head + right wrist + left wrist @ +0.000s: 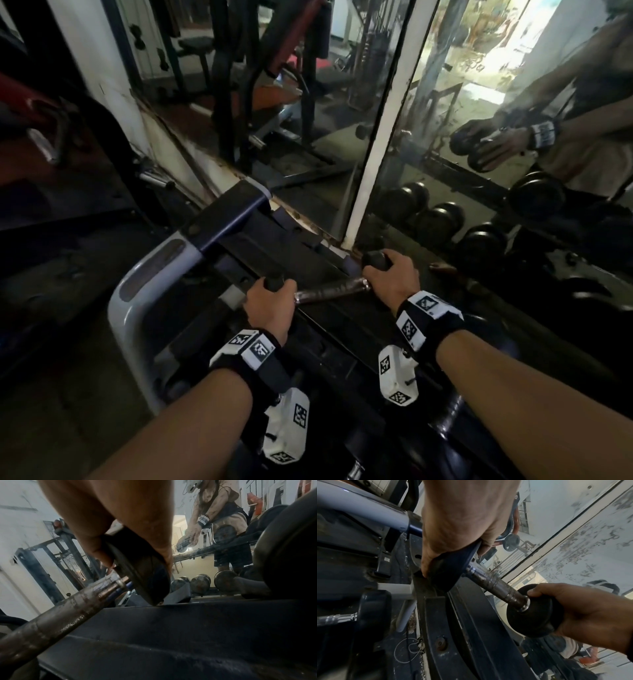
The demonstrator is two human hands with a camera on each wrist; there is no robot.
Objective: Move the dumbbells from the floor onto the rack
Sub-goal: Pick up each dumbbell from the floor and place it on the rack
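i have both hands on one dumbbell point(331, 290) and i'm holding it over the rack point(219, 219), which i take as my landmark. my left hand point(270, 305) is curled over the black weight at the dumbbell's end nearer the rack's grey end post point(137, 284), fingers wrapped down over its edge. my right hand point(392, 279) grips the black weight at the other end, farther from that post, with the thumb and fingers closed round it. the worn metal handle point(496, 585) runs bare between the two hands.

in the left wrist view the weight under my left hand sits right at the rack's dark rail point(436, 615); i cannot tell whether it is touching or just above. in the right wrist view the lower edge of the other weight point(145, 574) comes down to the rack's dark shelf point(171, 635), seemingly at contact, though i cannot be sure.

behind the rack stands a mirror point(479, 120) with a white frame strip point(383, 137), and it reflects a row of dark dumbbells point(442, 219) low by the rack. another chrome-handled dumbbell point(339, 618) lies on the rack's lower level, below my left hand. a big dark weight point(288, 547) sits on the rack just beyond my right hand.
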